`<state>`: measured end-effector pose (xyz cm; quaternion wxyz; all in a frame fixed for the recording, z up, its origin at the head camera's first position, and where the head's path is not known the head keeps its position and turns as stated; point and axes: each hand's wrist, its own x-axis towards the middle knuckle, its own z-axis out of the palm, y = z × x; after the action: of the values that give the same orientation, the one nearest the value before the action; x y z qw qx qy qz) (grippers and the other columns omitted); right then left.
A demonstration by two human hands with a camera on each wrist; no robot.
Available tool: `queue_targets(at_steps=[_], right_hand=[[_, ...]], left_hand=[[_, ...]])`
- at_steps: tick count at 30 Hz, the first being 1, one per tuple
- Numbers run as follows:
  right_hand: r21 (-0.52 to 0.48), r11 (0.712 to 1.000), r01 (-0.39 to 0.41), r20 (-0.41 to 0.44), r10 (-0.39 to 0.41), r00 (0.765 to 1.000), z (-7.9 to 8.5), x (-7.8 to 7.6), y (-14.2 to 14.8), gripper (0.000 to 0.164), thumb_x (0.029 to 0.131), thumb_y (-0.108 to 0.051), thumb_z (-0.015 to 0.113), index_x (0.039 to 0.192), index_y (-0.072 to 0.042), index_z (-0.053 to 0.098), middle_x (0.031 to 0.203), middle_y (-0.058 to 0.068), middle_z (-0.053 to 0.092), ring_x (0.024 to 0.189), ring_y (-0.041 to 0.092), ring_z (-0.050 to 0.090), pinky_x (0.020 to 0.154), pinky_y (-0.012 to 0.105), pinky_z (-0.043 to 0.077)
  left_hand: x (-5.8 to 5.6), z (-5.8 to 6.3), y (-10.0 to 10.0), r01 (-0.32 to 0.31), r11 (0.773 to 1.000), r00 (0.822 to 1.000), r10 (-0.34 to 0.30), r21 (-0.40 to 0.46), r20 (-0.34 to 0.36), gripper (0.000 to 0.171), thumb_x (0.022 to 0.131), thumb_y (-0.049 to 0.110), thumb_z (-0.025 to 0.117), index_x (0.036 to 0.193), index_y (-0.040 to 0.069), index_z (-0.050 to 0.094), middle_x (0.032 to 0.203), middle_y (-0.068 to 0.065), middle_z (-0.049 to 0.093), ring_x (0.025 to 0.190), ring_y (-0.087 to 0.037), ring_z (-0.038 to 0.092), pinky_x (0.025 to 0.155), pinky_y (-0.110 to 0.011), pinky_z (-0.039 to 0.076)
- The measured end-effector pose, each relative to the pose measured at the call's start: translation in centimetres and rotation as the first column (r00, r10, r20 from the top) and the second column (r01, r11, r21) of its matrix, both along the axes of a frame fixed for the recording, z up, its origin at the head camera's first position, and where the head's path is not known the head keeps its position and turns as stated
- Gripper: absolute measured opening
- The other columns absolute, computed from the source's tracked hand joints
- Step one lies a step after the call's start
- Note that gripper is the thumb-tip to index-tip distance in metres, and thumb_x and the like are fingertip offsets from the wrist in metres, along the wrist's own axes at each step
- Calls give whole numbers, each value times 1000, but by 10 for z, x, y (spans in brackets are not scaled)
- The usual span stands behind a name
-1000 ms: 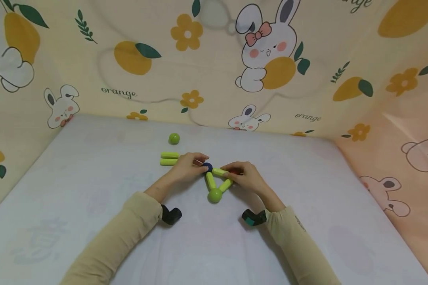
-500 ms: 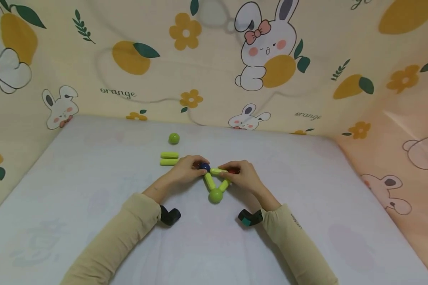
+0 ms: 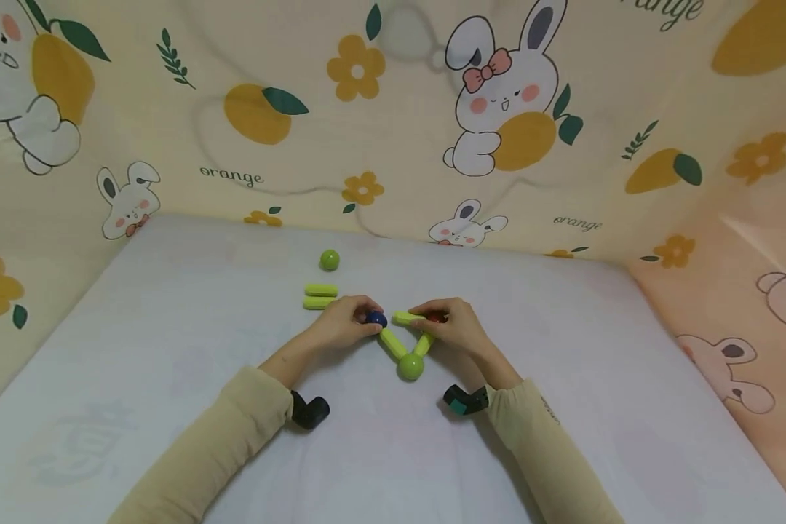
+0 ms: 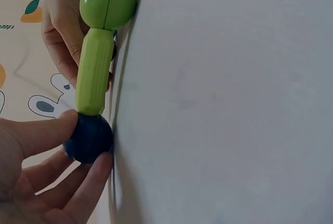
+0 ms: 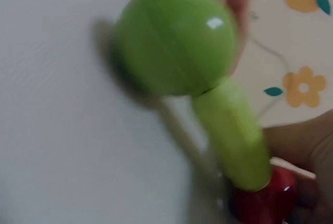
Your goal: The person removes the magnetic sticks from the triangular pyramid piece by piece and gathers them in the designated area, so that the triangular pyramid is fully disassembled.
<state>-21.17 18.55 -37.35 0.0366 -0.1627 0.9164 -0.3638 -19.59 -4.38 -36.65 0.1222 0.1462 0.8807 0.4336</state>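
glossy green, the near ball (image 3: 410,367) sat at the point of a v on the pale table (image 3: 393,458); from it we saw one yellow-green stick (image 3: 393,344) lead to a blue ball (image 3: 378,319) and another stick (image 3: 423,345) to a red ball (image 5: 263,200). a third stick (image 3: 405,318) reached out from under the right hand (image 3: 456,324), its free end just short of the blue ball. we judged the pieces light, stiff and hard to break, the balls smooth enough to slip and the joints likeliest to swivel or part, so the balls, or the sticks' faceted sides near a joint, seemed the places to take hold. the left hand (image 3: 342,322) pinched the blue ball between thumb and fingers, and the right, nearly closed, gripped the red one. beyond the left hand we saw two loose sticks (image 3: 320,290) lying side by side, a loose green ball (image 3: 330,260) farther off, and rabbit-printed cloth (image 3: 288,156) behind.
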Motion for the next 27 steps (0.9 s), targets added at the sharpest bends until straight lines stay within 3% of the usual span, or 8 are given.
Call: queue_targets(at_steps=[6,11,17,21,27], right_hand=[[30,999,-22,-12,22,1000,1,3,3,25,87,-21,71,110,-11,72,113,8,69,92,20,55,75,29,43],[33,998,-48,-110,51,993,7,13,-2,34,86,-21,72,116,-7,68,118,11,67,109,27,60,92,43,48],[-20,990,-143,-205,136,969,10,31,-12,32,84,-19,74,111,-4,70,107,10,70,89,25,61,74,36,49],[-7,980,-199,-196,193,961,6,38,-16,34,80,-20,78,109,-4,71,103,8,72,98,22,65,85,41,49],[100,972,-211,-209,228,951,1,44,-19,30,77,-25,80,101,-9,74,89,-1,73,86,16,63,87,42,36]], left_hand=[[3,-3,-1,-16,999,1000,15,39,8,30,89,16,68,117,5,63,111,-11,65,103,-23,59,92,-38,46],[2,-5,-5,-12,999,1000,12,29,10,31,89,18,68,117,6,62,114,-11,65,106,-24,59,94,-40,46],[3,-4,-8,-13,999,1000,13,31,0,30,89,19,68,116,5,63,117,-12,65,107,-26,59,95,-41,47],[4,-5,-10,-11,1000,1000,11,29,-10,30,89,20,68,114,4,63,115,-13,65,104,-26,61,93,-40,47],[6,-6,-10,-11,1000,1000,11,28,-6,31,89,19,69,114,4,62,111,-13,65,102,-26,62,91,-40,49]])
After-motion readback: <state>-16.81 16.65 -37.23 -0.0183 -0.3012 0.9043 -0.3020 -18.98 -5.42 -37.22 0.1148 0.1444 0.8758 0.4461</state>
